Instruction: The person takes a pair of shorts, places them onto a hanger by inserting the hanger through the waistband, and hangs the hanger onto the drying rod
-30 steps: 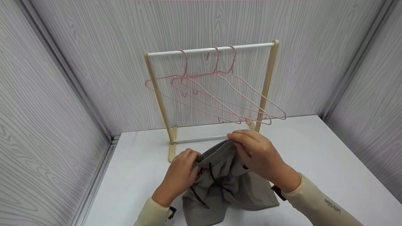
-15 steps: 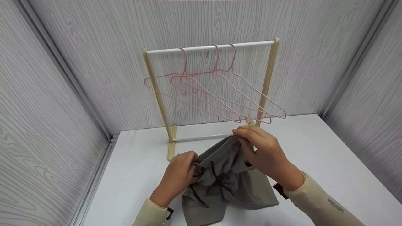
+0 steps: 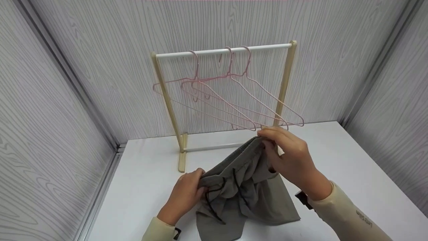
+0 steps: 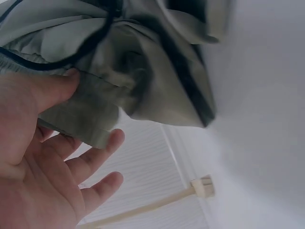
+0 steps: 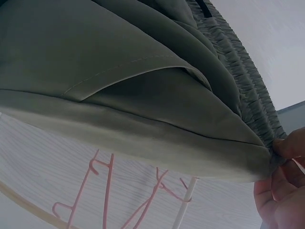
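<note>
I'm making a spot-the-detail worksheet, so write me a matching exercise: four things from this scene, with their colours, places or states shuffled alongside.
Column 1
1. shorts
2. hangers
3. drawstring
4. right hand

Column 2
A. pink, hooked over the white bar
B. gripping the waistband
C. dark, trailing down the garment's front
D. grey, held up over the table

Pairs: 1-D, 2-A, 3-C, 4-B

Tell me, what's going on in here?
A person is holding a pair of gray shorts by the waistband, the left hand pinching one side and the right hand the other. Beyond them, a rack stands on a white table, three pink hangers on its rail. The shorts aren't on a hanger.
</note>
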